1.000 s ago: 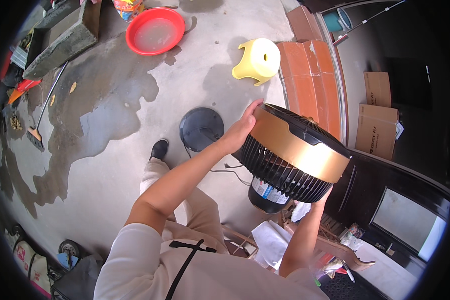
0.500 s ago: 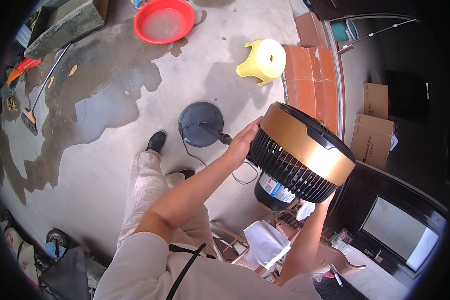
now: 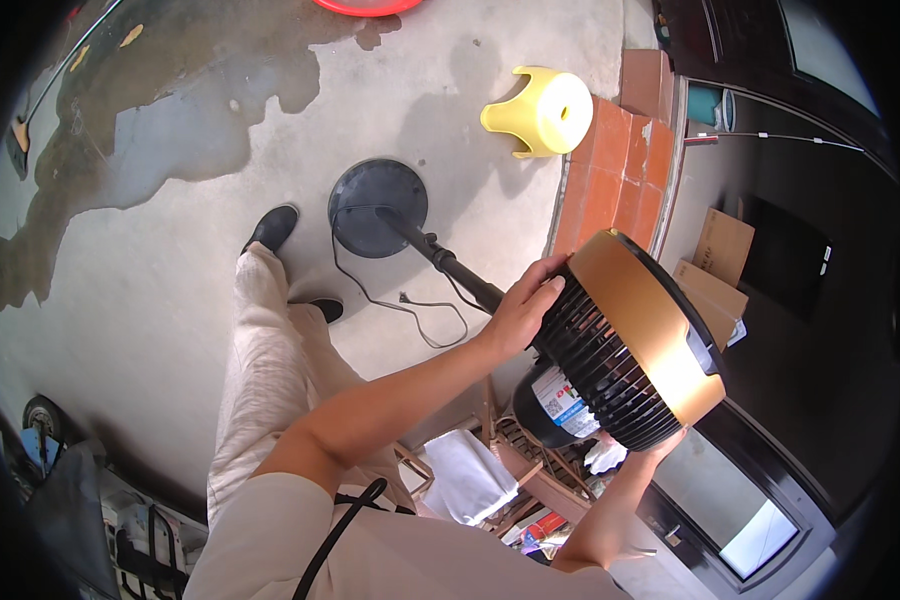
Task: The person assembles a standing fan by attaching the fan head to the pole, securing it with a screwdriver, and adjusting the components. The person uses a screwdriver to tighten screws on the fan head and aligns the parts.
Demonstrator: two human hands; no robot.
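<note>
Left hand (image 3: 526,308) and right hand (image 3: 660,446) grip the fan (image 3: 638,325), facing upper right, its pole (image 3: 452,266) slanting upper left.

A black-and-gold pedestal fan (image 3: 610,365) stands over a pale concrete floor (image 3: 170,300), its drum-shaped head steadied between the left hand (image 3: 522,318) and the right hand (image 3: 662,445). A glossy gold band (image 3: 645,312) circles the head, catching bright light at its lower end; behind it runs a black ribbed rear grille, then a rounded motor housing (image 3: 540,418) bearing a white-and-blue label (image 3: 560,402). The front is turned to the right, mostly hidden. A dark pole (image 3: 440,255) slants down to a flat, round black base (image 3: 375,185). The slim cord (image 3: 370,297) crosses the base and loops beside it, its plug (image 3: 404,298) lying loose.
</note>
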